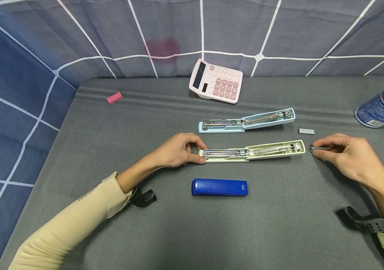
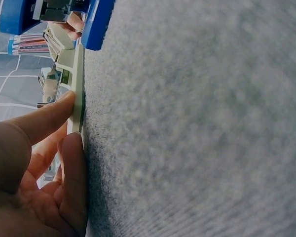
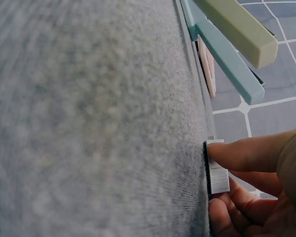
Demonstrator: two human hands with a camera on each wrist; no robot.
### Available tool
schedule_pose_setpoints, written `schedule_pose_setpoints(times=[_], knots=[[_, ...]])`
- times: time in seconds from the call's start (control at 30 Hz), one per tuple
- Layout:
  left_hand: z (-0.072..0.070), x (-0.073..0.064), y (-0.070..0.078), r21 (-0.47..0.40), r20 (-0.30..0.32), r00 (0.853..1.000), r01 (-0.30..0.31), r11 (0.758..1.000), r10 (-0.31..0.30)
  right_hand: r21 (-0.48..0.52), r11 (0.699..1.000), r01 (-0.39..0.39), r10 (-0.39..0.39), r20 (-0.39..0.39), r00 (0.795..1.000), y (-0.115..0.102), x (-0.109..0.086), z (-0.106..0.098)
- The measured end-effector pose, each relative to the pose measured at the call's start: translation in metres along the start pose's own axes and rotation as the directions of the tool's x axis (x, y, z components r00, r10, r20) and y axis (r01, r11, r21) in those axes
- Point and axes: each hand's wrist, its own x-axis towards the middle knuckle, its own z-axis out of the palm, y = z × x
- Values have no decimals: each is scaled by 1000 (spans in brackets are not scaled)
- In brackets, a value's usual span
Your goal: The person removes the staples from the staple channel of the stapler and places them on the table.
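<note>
My left hand (image 1: 176, 150) holds the left end of a pale green stapler (image 1: 276, 149) between thumb and fingers. That stapler lies opened out flat, its metal magazine exposed. Just past its right end, my right hand (image 1: 357, 157) pinches a small strip of staples (image 3: 219, 173) close over the table. Behind the green stapler lies a light blue stapler (image 1: 269, 119), also opened out. A second strip of staples (image 1: 306, 131) rests right of it. In front is a closed dark blue stapler (image 1: 219, 187).
A pink and white calculator (image 1: 216, 80) stands at the back, near the checked cloth (image 1: 232, 30). At the far left is a pink eraser-like block (image 1: 114, 98). A blue cup (image 1: 377, 110) of colored pencils stands at the right edge. Grey cloth covers the table (image 1: 165, 232).
</note>
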Motion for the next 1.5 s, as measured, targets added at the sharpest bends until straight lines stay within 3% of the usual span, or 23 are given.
schedule_pose_setpoints(times=[0.3,1.13,1.5], knots=[[0,-1,-1,-9,-6,1000,-3,1000,3,-24,1000,15,-15,-21,1000,-2,1,3],[0,-1,1,-2,-5,1000,-3,1000,3,-31,994,106,-105,38,994,-4,-1,1],[0,-1,-1,-3,-5,1000,-10,1000,10,-9,997,71,-70,19,997,-8,-2,2]])
